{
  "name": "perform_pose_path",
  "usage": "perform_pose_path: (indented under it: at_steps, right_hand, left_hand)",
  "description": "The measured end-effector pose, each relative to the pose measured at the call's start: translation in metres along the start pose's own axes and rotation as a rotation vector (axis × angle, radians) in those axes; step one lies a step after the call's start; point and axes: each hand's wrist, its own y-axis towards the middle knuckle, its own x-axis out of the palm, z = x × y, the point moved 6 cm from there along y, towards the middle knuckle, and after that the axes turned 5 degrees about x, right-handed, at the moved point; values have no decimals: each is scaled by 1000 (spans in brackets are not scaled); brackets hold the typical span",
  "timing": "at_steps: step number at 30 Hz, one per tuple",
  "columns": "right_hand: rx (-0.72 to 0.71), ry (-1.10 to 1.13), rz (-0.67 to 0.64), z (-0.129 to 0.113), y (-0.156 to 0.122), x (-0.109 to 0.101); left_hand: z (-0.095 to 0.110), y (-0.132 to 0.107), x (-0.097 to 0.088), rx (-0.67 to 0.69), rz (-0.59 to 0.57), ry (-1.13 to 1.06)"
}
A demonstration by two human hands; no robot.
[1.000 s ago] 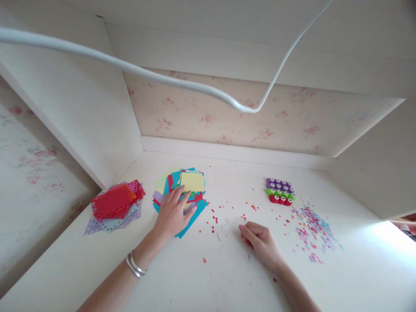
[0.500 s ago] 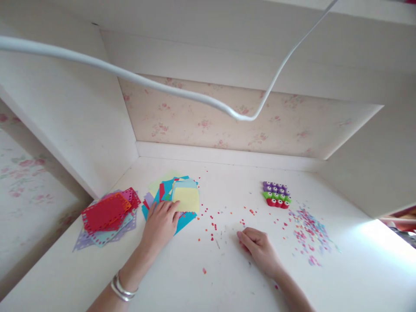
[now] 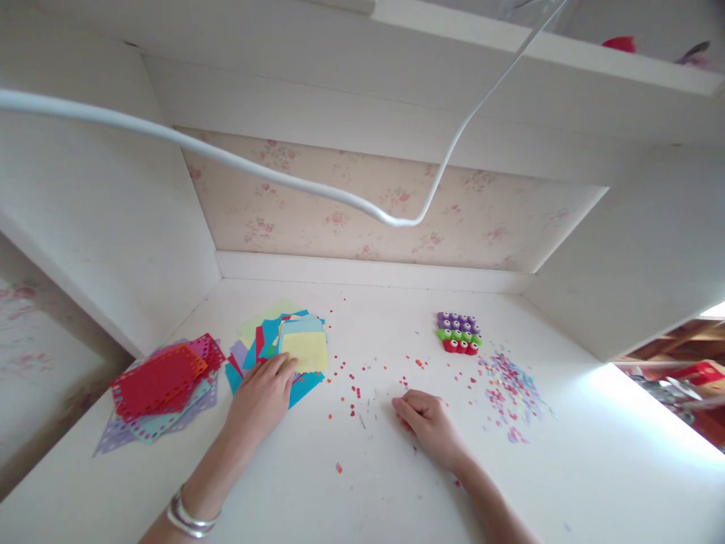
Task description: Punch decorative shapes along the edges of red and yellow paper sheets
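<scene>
My left hand [image 3: 261, 393] lies on a loose pile of coloured paper sheets, its fingers stretched over the near left side. A pale yellow sheet [image 3: 306, 351] tops the pile, and the fingertips touch its left edge. Blue paper [image 3: 306, 387] sticks out underneath. My right hand [image 3: 429, 425] rests on the white table with its fingers curled into a loose fist; no object shows in it. Small red and orange paper bits [image 3: 355, 391] lie scattered between the hands. Beyond the right hand sit small craft punches [image 3: 460, 332] in purple, green and red rows.
At the left lies a stack of red, pink and lilac sheets with punched edges [image 3: 161, 381]. A heap of paper confetti [image 3: 513, 389] spreads at the right. A white cable [image 3: 317, 189] hangs across the view, below a shelf [image 3: 544, 57]. White side panels flank the table.
The camera has turned a little to the right, so the whole scene sits further left and more of the shelf shows. Both hands stay in nearly the same places on the table.
</scene>
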Motion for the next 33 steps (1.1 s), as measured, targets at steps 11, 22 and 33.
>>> perform_pose_path:
  at_steps: [11, 22, 33]
  right_hand:
    - [-25, -1, -28, -1, 1, 1]
    - [-5, 4, -37, -1, 1, 1]
    - [16, 130, 11, 2, 1, 1]
  left_hand:
    - [8, 0, -9, 35, -42, 67]
    - [8, 8, -25, -3, 116, 88]
    - [96, -5, 2, 426, -137, -258]
